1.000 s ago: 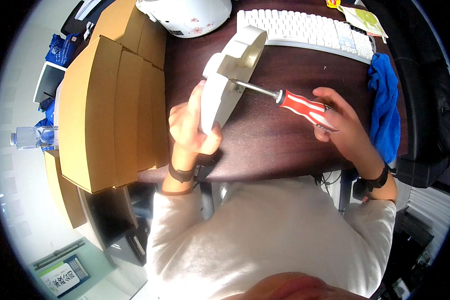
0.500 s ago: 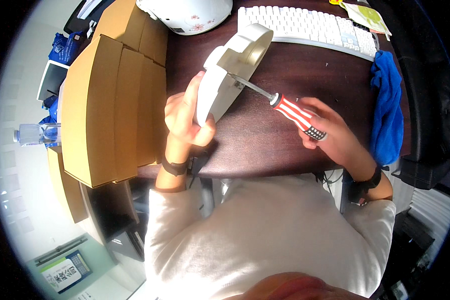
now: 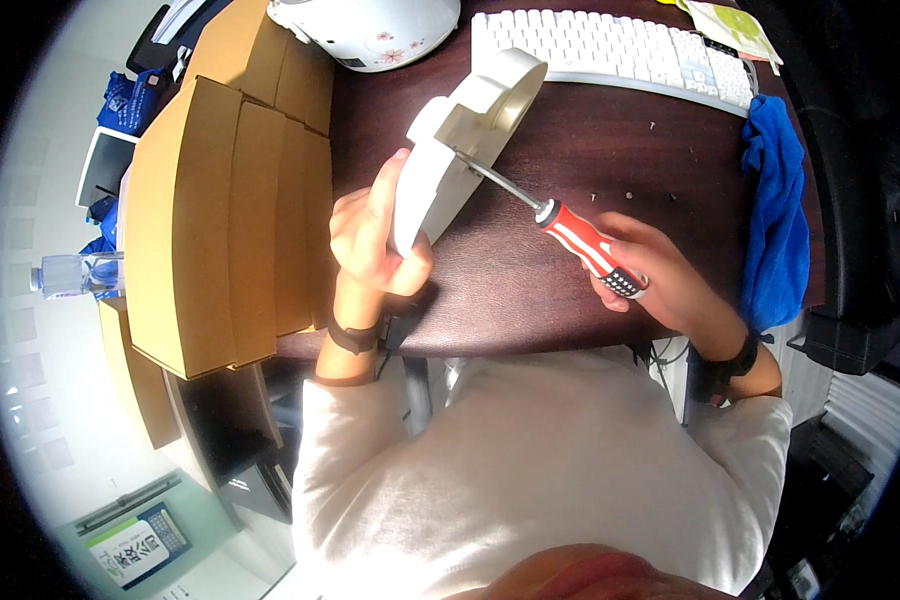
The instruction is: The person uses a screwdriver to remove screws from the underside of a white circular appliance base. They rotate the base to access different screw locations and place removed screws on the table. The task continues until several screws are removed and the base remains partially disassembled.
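Note:
My left hand (image 3: 370,235) is closed on the lower end of a white plastic appliance part (image 3: 435,180), holding it tilted above the desk. The part has a rounded, hollow far end with a pale golden inside. In my right hand (image 3: 660,275) is a screwdriver (image 3: 582,238) with a red-and-white striped handle and a dark starred butt. Its metal shaft points up and left, and the tip reaches the inner side of the white part. Whether the tip sits on a screw is too small to tell.
Several small screws (image 3: 629,196) lie on the dark wooden desk (image 3: 530,300). A white keyboard (image 3: 590,50) and a white flowered appliance (image 3: 390,35) stand at the back. Cardboard boxes (image 3: 205,220) line the left, and a blue cloth (image 3: 775,220) hangs at the right edge.
My right hand and the screwdriver handle have shifted slightly left, and the handle has turned, showing more red. My left hand and the white part have hardly moved.

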`<action>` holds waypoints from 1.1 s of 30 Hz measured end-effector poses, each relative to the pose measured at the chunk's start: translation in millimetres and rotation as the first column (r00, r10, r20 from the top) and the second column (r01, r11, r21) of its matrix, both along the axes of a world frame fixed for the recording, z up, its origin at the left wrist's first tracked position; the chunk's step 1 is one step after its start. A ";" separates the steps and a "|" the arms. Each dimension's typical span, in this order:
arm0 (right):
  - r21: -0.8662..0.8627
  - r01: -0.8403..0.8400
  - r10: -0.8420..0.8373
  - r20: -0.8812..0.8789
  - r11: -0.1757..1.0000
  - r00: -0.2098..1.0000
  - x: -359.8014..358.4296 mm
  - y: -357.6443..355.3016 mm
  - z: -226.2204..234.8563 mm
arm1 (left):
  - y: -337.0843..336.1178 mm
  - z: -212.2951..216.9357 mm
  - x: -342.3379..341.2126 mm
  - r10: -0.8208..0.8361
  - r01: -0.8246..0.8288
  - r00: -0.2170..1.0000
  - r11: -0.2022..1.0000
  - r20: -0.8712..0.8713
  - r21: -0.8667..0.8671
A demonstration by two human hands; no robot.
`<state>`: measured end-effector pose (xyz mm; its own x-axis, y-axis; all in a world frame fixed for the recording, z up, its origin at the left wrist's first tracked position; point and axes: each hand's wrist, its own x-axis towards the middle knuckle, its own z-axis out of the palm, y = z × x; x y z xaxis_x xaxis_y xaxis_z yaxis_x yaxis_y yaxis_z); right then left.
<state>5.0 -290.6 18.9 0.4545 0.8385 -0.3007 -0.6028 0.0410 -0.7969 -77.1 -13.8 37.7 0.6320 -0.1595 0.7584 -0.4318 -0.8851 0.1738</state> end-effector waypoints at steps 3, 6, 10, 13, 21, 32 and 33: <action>0.009 0.023 -0.023 0.014 1.000 1.000 2.6 -0.4 -3.3 | 0.0 0.4 0.1 0.003 -0.003 1.000 1.000 -0.008 -0.004; -0.054 0.043 -0.040 0.053 0.998 0.998 4.8 0.4 2.3 | 0.4 -0.2 0.5 -0.005 0.005 1.000 1.000 -0.005 -0.005; -0.150 0.170 -0.136 0.215 0.974 0.967 0.0 1.6 4.2 | -0.3 -0.2 -0.3 0.002 -0.002 1.000 1.000 -0.016 0.001; -0.127 0.111 -0.086 0.189 0.986 0.978 2.3 -1.6 -0.6 | 0.9 -1.3 -1.1 -0.001 0.001 1.000 1.000 -0.003 0.011; -0.052 0.133 -0.122 0.172 0.990 0.977 2.7 -2.0 -3.3 | 2.4 -2.4 -0.8 -0.003 0.003 1.000 1.000 -0.011 -0.021; -0.253 0.491 -0.036 0.862 0.834 0.505 32.4 -45.9 3.6 | 19.5 -14.3 2.3 0.018 -0.066 0.996 0.836 -0.092 -0.544; -0.269 0.521 0.036 0.909 0.810 0.415 37.5 -51.5 8.5 | 14.1 -15.3 4.4 -0.028 -0.070 0.992 0.693 -0.124 -0.717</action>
